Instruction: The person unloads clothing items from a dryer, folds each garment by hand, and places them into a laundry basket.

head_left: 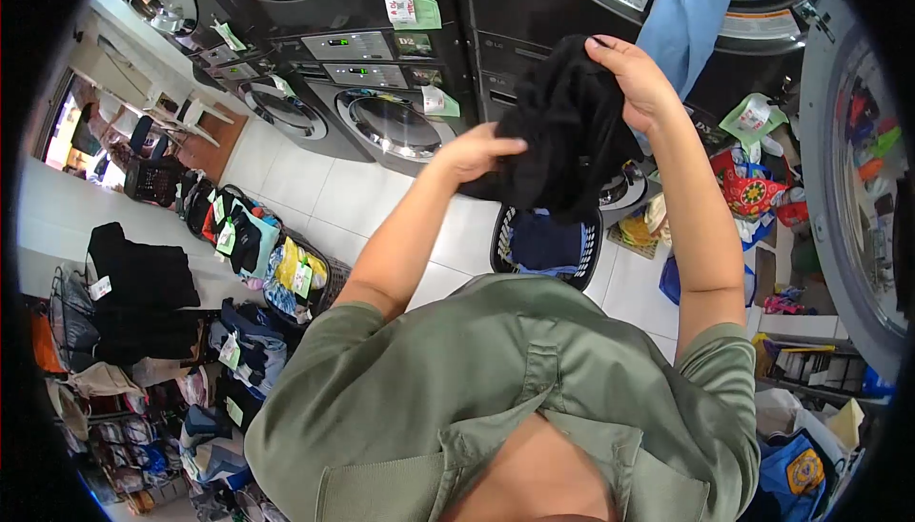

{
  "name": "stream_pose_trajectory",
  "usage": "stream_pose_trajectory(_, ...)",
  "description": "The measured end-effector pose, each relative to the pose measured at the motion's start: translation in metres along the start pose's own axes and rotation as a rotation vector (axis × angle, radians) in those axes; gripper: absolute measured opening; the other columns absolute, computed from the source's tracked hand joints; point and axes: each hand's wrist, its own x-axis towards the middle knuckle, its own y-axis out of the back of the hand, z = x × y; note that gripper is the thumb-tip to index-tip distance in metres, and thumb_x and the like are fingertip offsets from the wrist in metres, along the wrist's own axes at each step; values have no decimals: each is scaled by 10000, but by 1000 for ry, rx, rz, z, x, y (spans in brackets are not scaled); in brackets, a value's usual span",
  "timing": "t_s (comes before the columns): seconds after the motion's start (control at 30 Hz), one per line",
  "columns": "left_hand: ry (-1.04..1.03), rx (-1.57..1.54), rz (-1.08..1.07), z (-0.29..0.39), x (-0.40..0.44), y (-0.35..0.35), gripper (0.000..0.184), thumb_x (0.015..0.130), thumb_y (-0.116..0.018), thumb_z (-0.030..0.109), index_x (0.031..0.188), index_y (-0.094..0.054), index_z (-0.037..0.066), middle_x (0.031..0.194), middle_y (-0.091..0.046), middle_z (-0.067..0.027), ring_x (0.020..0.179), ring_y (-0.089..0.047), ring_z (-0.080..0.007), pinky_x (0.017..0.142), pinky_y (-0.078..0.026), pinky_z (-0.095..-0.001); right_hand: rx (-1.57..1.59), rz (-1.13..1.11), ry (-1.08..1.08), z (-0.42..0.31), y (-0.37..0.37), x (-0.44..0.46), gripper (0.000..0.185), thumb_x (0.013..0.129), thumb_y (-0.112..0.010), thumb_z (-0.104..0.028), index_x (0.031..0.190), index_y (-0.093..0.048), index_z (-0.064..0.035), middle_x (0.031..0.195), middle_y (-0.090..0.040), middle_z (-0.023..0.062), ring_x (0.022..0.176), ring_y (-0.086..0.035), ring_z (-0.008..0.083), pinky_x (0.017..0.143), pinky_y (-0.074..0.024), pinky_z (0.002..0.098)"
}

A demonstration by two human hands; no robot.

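A bunched black garment (562, 131) hangs in the air between my two hands; its exact kind does not show. My right hand (637, 81) grips its upper right edge, thumb and fingers closed on the cloth. On the other side my left hand (478, 154) holds the garment's left part, with its fingers partly hidden behind the fabric. Below the garment stands a black laundry basket (499, 253) with dark blue folded clothes (548, 241) inside. A light blue cloth (682, 26) drapes out of the open dryer (762, 24) beyond my right hand.
The dryer's round door (853, 188) stands open at the right. Stacked black machines (381, 40) line the back. Full laundry baskets (329, 279) with green tags sit at left, near a shelf of bags and clothes (143, 369). A red patterned bag (748, 188) lies at right.
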Motion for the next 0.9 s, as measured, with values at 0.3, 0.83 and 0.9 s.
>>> stream_pose_trajectory(0.3, -591, -84, 632, 132, -16, -4, 603, 819, -580, 340, 1201, -362, -73, 1121, -504, -184, 1042, -496, -234, 872, -412, -340, -1829, 490, 263, 12, 107, -57, 197, 701, -512, -49, 883, -559, -107, 839, -562, 129, 781, -575, 329, 632, -459, 441)
stream_pose_trajectory(0.83, -339, -280, 377, 117, -100, 9, 445, 875, -444, 360, 1102, -500, -18, 1056, -570, -159, 969, -561, -269, 871, -437, -397, 374, 183, -4, 77, 216, -177, 467, 713, -548, -255, 1081, -507, 29, 989, -584, 157, 890, -571, 269, 858, -424, 370)
stream_pose_trajectory(0.9, -196, -336, 570, 9, -92, 22, 678, 832, -340, 553, 1268, -310, 35, 1279, -353, -107, 1161, -371, -253, 993, -268, -379, 799, 463, 21, 124, 171, -175, 568, 772, -525, -427, 1126, -481, 15, 1059, -559, 166, 966, -541, 295, 904, -393, 408)
